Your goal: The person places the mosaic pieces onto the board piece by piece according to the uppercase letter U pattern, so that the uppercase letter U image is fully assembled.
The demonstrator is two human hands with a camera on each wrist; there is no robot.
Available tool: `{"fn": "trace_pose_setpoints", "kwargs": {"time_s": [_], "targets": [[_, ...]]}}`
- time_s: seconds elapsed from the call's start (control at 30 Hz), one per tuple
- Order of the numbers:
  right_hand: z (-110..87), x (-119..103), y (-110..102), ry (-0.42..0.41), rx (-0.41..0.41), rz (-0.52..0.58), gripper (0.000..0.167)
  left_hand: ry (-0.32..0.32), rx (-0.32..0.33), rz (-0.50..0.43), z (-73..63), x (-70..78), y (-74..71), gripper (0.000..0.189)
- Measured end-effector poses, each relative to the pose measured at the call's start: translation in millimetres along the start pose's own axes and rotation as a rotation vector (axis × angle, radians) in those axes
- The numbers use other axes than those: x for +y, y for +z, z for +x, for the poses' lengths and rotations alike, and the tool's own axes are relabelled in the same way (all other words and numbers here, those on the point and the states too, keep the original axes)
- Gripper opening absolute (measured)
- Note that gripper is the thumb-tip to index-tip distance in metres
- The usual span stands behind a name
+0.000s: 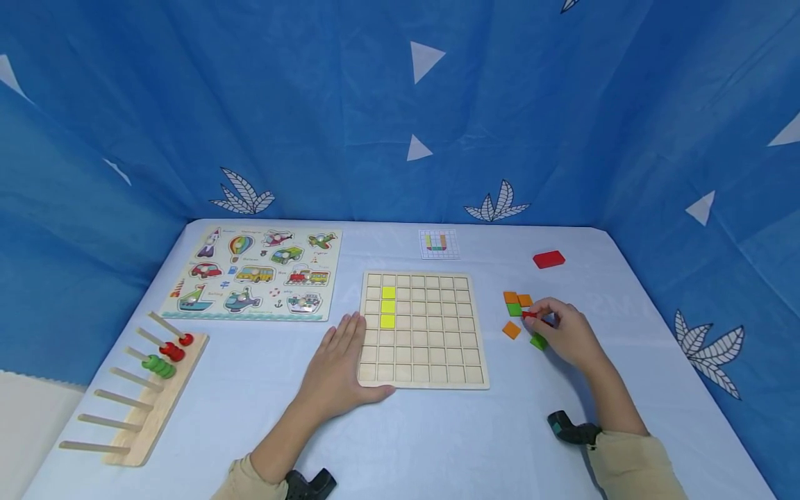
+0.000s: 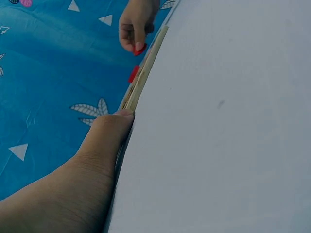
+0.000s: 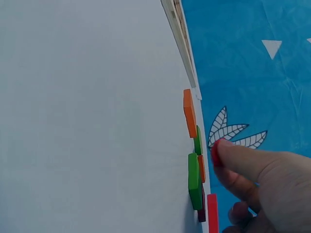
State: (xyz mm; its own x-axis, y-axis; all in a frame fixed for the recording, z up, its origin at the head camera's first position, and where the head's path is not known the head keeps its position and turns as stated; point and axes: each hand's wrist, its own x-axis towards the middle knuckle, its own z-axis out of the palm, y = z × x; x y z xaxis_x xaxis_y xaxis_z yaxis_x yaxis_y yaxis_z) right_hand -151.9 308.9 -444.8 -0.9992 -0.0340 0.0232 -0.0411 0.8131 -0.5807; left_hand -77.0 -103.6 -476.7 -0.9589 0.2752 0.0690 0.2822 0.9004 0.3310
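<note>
Between thumb and fingertips, my right hand (image 1: 565,332) pinches a small red tile (image 3: 215,154), held just above a group of loose tiles. Around it lie orange tiles (image 1: 511,330) and green tiles (image 1: 539,341), some partly hidden by the hand. My left hand (image 1: 337,364) rests along the left edge of a wooden grid board (image 1: 423,387), fingers straight and thumb at its front edge. Three yellow tiles (image 1: 388,307) sit in one column of the board, in its upper left part. The left wrist view shows the left thumb (image 2: 124,113) against the board's side.
Behind the board lies a small pattern card (image 1: 439,244) with a coloured U shape. A red block (image 1: 549,260) is at the back right. To the left are a vehicle puzzle board (image 1: 262,274) and a wooden peg rack (image 1: 156,410) with red and green beads.
</note>
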Motion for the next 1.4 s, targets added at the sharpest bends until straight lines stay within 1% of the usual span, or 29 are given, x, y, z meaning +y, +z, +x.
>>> {"fn": "trace_pose_setpoints", "kwargs": {"time_s": [0.13, 0.27, 0.5, 0.7, 0.83, 1.07, 1.3, 1.4], "targets": [[1.2, -6, 0, -0.028, -0.004, 0.037, 0.028, -0.003, 0.0, 0.0, 0.1, -0.2, 0.2, 0.129], [3.4, -18, 3, -0.071, -0.037, 0.083, 0.031, -0.005, -0.001, -0.004, 0.5, -0.1, 0.1, 0.129], [6.2, -50, 17, -0.124, -0.154, 0.212, 0.023, -0.004, -0.002, -0.007, 0.7, 0.3, -0.3, 0.129], [8.5, -78, 31, -0.2, -0.219, 0.27, 0.017, -0.005, -0.001, -0.004, 0.9, 0.3, -0.4, 0.129], [10.2, -93, 42, -0.226, -0.261, 0.278, 0.017, -0.005, 0.0, -0.003, 0.7, 0.3, -0.2, 0.129], [11.1, -118, 60, -0.234, -0.335, 0.285, 0.019, -0.007, -0.003, -0.003, 0.4, 1.4, -1.2, 0.129], [11.7, -139, 81, -0.274, -0.369, 0.272, 0.015, -0.006, -0.005, 0.004, 0.7, 1.0, -1.3, 0.129], [11.4, -145, 88, -0.28, -0.379, 0.269, 0.015, -0.003, -0.001, 0.003, 0.6, 0.6, -1.2, 0.129]]}}
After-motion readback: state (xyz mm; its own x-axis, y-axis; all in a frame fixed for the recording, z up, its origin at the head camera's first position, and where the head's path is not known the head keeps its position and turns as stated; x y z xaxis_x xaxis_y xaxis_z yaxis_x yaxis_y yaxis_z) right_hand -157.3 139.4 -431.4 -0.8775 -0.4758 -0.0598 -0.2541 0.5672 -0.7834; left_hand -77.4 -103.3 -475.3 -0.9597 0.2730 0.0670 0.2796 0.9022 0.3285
